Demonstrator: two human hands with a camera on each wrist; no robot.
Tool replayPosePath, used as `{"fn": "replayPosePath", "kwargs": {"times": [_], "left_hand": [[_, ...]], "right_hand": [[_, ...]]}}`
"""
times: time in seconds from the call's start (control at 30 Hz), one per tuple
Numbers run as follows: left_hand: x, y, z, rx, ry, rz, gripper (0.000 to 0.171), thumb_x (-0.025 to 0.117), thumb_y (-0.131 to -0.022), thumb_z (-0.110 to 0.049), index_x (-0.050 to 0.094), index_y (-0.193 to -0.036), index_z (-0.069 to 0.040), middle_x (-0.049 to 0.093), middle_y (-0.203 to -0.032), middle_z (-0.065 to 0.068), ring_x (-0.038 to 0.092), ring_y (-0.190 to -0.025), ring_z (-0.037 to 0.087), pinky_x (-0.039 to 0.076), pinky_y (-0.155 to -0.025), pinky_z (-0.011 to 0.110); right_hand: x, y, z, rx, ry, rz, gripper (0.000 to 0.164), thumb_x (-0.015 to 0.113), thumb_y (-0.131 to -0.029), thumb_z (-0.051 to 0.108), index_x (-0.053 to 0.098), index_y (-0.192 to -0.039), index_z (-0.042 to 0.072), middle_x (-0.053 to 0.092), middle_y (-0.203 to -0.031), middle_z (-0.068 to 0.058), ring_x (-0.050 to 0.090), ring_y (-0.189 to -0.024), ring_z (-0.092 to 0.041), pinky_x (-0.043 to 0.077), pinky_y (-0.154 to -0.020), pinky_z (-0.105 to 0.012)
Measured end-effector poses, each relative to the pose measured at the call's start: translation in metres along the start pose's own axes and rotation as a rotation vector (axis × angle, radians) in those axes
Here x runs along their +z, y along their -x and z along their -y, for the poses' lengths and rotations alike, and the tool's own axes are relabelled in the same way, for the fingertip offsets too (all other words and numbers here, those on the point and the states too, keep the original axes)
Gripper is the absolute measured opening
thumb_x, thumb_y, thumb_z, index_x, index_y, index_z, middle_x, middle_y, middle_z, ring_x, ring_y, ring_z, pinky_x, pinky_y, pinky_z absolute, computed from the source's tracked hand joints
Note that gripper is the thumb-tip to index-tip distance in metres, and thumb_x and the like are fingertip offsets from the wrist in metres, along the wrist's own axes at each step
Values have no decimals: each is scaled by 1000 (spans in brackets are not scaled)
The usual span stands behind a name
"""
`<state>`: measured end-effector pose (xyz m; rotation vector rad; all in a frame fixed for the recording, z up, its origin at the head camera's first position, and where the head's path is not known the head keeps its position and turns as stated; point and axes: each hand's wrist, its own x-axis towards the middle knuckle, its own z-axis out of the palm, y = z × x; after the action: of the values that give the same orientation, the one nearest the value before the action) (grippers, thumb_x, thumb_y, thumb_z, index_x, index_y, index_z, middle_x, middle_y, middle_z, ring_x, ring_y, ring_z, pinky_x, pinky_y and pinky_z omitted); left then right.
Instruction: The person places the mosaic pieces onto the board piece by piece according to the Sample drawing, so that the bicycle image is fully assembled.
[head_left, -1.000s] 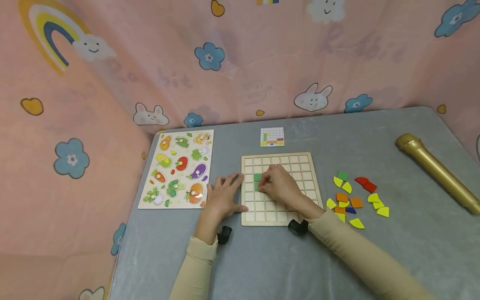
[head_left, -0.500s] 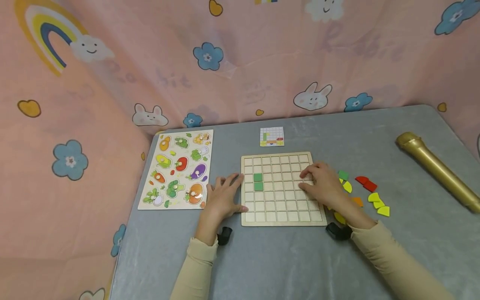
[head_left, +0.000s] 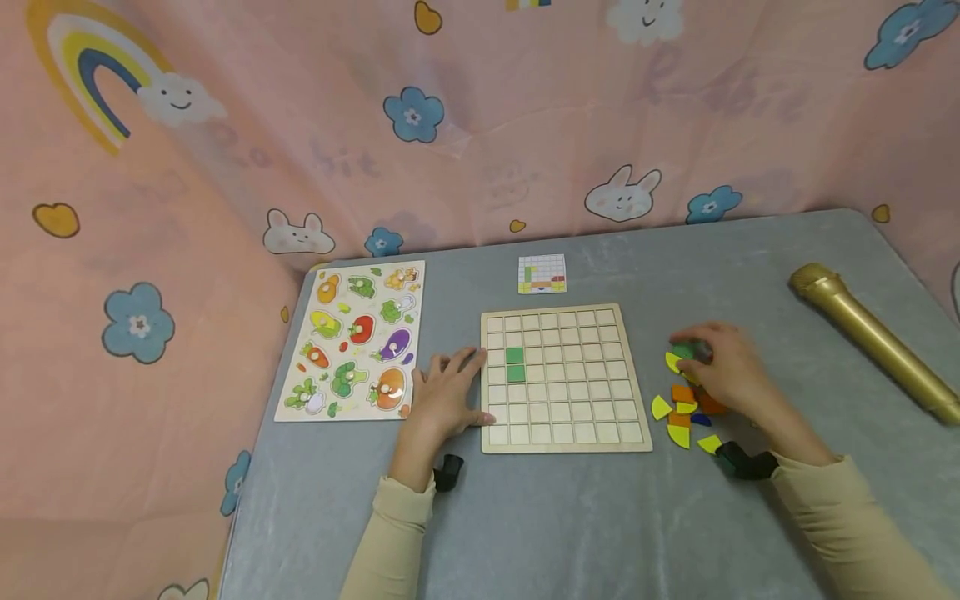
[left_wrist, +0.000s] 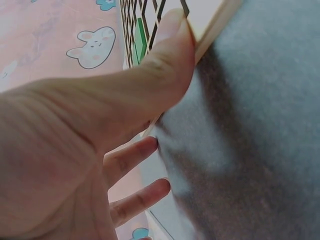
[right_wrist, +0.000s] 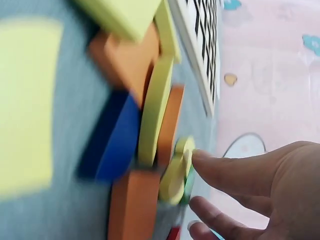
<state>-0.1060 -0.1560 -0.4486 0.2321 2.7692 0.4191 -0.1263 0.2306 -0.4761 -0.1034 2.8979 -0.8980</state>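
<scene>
Your left hand [head_left: 444, 398] rests against the left edge of the grid board [head_left: 562, 392], its thumb on top and fingers loosely spread. Right of the board, your right hand [head_left: 727, 364] has its thumb and fingertips at a green piece [head_left: 681, 351]; I cannot tell whether they grip it. Two green squares [head_left: 515, 355] sit in the board's second column from the left. A card [head_left: 542, 274] lies beyond its far edge.

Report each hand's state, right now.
Left hand: open, fingers spread, touching the grid board.
Right hand: at the green piece off the board; whether it grips it cannot be told.
</scene>
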Motion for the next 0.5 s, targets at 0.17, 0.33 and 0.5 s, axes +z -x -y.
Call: {"fn": "replayPosePath", "kwargs": {"times": [0.17, 0.33, 0.5], "left_hand": [[-1, 0, -1, 0, 0, 5, 103, 94, -78, -36, 41, -165, -23, 36, -172, 3, 37, -148, 39, 28, -113, 66], [0, -1, 0, 3, 0, 2, 103, 95, -78, -36, 42, -165, -22, 36, -172, 4, 38, -147, 39, 29, -113, 67], [0, -1, 0, 3, 2, 1, 103, 94, -78, -36, 41, -165, -23, 36, -172, 4, 37, -147, 39, 28, -114, 68]], "right_hand": [[-5, 2, -11, -3, 11, -61, 30, 73, -96, 3, 68, -123, -10, 61, -119, -37, 56, -100, -48, 40, -86, -63], [-6, 0, -8, 21, 13, -70, 25, 75, -94, 5, 70, -113, -11, 65, -107, -33, 58, -93, -44, 43, -80, -55], [-1, -4, 6, 32, -41, -116, 15, 76, -94, 4, 68, -103, -6, 68, -88, -22, 59, -77, -31, 44, -65, -35]]}}
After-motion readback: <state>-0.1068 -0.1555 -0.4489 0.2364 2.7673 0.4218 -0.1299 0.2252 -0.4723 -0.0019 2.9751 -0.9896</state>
